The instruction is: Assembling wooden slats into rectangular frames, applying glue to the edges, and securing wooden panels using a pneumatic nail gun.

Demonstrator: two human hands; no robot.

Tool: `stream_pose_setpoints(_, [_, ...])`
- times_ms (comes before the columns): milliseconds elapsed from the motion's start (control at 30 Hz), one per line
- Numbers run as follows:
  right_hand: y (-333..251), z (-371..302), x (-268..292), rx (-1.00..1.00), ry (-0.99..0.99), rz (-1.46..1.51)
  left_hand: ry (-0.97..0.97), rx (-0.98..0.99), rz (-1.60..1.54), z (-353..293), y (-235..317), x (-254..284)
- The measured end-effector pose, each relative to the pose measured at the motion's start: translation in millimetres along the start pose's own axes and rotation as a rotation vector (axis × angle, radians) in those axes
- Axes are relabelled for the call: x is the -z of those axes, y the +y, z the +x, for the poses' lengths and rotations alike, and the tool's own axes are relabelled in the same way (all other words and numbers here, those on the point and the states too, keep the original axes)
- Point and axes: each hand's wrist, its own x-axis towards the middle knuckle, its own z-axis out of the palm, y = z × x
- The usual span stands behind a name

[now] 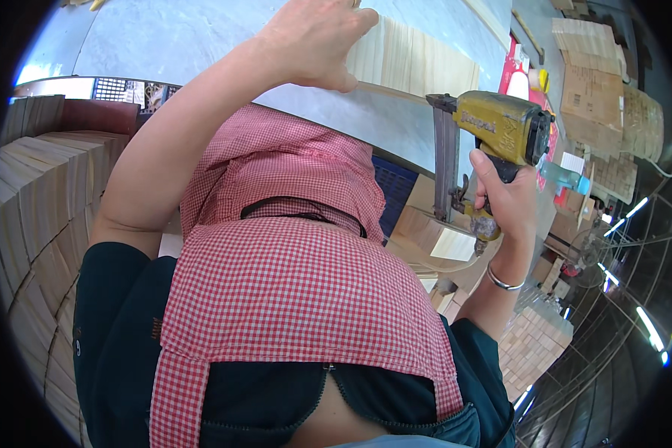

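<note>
My right hand (511,200) is wrapped around the black grip of a worn yellow pneumatic nail gun (496,123). Its long grey magazine (446,160) stands to the left of the hand, with the nose toward the table. The nose is close to the right end of a pale wooden panel (418,60) lying on the table; whether they touch I cannot tell. My left hand (317,41) grips the panel's left end, thumb at the near edge and fingers bent over it. The top of the picture cuts off part of that hand.
The panel lies on a grey-blue tabletop (179,37). Stacked wooden pieces (48,179) rise at my left. A blue crate (396,187) and wood blocks (440,235) sit below the table edge. At right are a bottle (564,178), cardboard boxes (593,97) and a wood pile (534,336).
</note>
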Motion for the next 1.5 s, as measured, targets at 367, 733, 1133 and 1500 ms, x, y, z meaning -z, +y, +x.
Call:
stream_pose_setpoints(367, [-25.1,-4.6,-2.3,0.034,0.031,-0.213,-0.022,-0.043,-0.220,-27.4,-25.9,7.4])
stream_pose_setpoints(733, [-37.5,-4.0,-1.6,0.257,-0.138,-0.031,0.285,-0.107,-0.365,-12.0,2.0,-19.4])
stream_pose_setpoints(1133, [-50.7,-0.5,-4.7,0.144,-0.179,-0.124,0.348,-0.126,-0.383,-6.2,-1.7,-37.7])
stream_pose_setpoints(1500, [-66.7,0.0,-21.4,0.191,-0.170,-0.155,0.383,-0.128,-0.402,-11.9,-14.5,-39.5])
